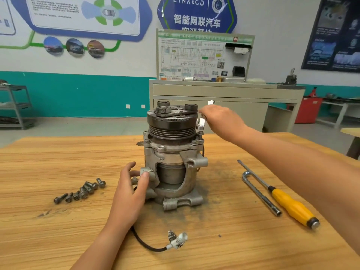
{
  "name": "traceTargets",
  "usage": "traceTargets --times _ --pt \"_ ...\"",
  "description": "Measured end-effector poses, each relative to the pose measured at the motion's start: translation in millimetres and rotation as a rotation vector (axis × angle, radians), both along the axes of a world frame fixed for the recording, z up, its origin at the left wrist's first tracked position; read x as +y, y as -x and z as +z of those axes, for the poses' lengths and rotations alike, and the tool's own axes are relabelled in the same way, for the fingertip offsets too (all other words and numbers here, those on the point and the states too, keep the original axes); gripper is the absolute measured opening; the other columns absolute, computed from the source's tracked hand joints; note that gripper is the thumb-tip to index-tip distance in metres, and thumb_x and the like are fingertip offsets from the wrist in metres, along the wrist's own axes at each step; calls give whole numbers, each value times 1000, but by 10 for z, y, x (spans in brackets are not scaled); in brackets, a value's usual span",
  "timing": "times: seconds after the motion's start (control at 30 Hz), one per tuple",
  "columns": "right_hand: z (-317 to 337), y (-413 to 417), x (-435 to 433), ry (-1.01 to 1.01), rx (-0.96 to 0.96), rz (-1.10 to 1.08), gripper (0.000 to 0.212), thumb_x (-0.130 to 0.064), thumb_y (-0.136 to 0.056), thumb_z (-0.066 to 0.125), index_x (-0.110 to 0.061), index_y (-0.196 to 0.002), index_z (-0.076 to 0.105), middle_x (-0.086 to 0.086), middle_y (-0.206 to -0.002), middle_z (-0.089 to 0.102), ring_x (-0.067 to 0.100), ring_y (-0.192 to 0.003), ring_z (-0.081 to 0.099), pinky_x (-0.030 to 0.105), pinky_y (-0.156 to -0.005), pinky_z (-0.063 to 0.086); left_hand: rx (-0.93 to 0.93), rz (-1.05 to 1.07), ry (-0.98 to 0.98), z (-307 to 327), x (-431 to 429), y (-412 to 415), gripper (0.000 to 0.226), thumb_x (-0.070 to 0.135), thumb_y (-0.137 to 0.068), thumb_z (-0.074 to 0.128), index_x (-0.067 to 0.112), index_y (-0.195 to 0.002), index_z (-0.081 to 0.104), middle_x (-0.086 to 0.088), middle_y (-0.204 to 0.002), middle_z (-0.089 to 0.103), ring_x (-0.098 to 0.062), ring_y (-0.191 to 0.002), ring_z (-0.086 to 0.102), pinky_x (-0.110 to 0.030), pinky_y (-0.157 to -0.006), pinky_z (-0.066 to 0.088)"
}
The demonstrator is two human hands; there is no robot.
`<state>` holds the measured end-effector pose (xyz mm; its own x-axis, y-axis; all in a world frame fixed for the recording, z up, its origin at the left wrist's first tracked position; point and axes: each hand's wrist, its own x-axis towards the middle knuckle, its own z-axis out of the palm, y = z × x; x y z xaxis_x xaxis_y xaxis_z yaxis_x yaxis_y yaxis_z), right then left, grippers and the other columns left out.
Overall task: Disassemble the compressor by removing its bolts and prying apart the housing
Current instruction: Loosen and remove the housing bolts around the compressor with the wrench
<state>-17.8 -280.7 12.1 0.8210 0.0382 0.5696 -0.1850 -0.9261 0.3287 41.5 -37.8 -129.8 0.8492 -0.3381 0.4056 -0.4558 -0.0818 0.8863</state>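
Wooden table point(58, 152) fills the lower half of the frame. The compressor point(173, 152) stands upright at its centre, pulley end up, on a patch of grey dust. The left hand point(130, 191) grasps a lug low on the housing's left side, between the thumb and the spread fingers. The right hand point(220, 117) is at the upper right flange, with its fingers curled round a small pale tool point(201, 122); its kind I cannot tell. A cable with a white connector point(177, 239) lies in front. Loose bolts point(83, 190) lie to the left, well apart. At right lie 2 tools, an L-shaped wrench point(259, 193) and a yellow screwdriver point(288, 205). A grey cabinet point(224, 94) stands beyond the far edge.
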Motion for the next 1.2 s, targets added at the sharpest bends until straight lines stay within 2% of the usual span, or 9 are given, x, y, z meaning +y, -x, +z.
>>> traceTargets --times 0.17,0.3,0.4,0.5,0.63,0.73,0.93,1.07,1.2 --pt "-364 363 103 -835 -604 91 18 -14 -97 43 -4 -107 55 10 -85 65 25 -71 62 31 -61 49 -207 164 39 148 55 149 66 57 -87 47 18 -138 33 4 -122 44 -12 -111 47 -33 -91 39" --pt "-814 658 243 -931 -620 121 6 -12 -94 48 -13 -93 54 1 -71 63 21 -68 63 34 -62 50 -740 258 91 565 52 381 46 32 -85 47 4 -122 49 0 -114 46 -16 -108 46 -65 -93 38" --pt "-1025 701 273 -926 -565 113 5 -12 -93 51 -12 -94 56 7 -66 65 24 -62 64 38 -58 51 -1196 157 -46 1042 -98 512 23 19 -89 51 7 -102 66 -4 -99 64 -18 -98 54 -60 -92 41" --pt "-1105 687 279 -961 -549 127 9 -12 -93 51 -10 -98 58 7 -62 64 24 -60 64 40 -56 51 -1487 -12 -430 1512 -322 550 23 19 -90 51 11 -95 73 -4 -94 70 -21 -92 62 -49 -94 40" --pt "-1149 717 271 -978 -540 195 10 -12 -92 53 -22 -95 54 1 -62 62 15 -59 62 37 -56 50 -1366 -84 -1087 1858 -696 405 31 28 -97 45 28 -125 59 8 -127 58 -14 -125 44 -48 -110 16" --pt "-1170 747 257 -1046 -504 273 25 -12 -92 53 -37 -90 48 -5 -62 61 8 -61 60 26 -56 47 -1328 -142 -1317 1858 -882 305 30 29 -98 44 32 -124 57 10 -126 57 -12 -124 45 -50 -111 12" --pt "-1174 730 199 -1136 -491 301 20 -14 -92 52 -34 -94 50 -7 -64 62 6 -62 61 18 -56 48 -1268 -200 -1277 1851 -917 202 24 31 -96 47 31 -114 62 9 -117 61 -15 -109 51 -39 -103 28" --pt "-1167 717 170 -1120 -481 259 14 -17 -92 52 -28 -101 51 -9 -66 64 4 -64 63 22 -57 51 -1255 -241 -1214 1830 -881 149 25 32 -97 45 30 -116 61 9 -119 60 -13 -114 47 -37 -104 26" --pt "-1164 726 150 -1135 -486 249 12 -17 -92 52 -26 -100 52 -9 -67 64 0 -65 62 14 -55 48 -1298 -244 -1173 1795 -873 96 26 32 -98 43 30 -117 61 9 -121 59 -12 -118 44 -38 -103 25"
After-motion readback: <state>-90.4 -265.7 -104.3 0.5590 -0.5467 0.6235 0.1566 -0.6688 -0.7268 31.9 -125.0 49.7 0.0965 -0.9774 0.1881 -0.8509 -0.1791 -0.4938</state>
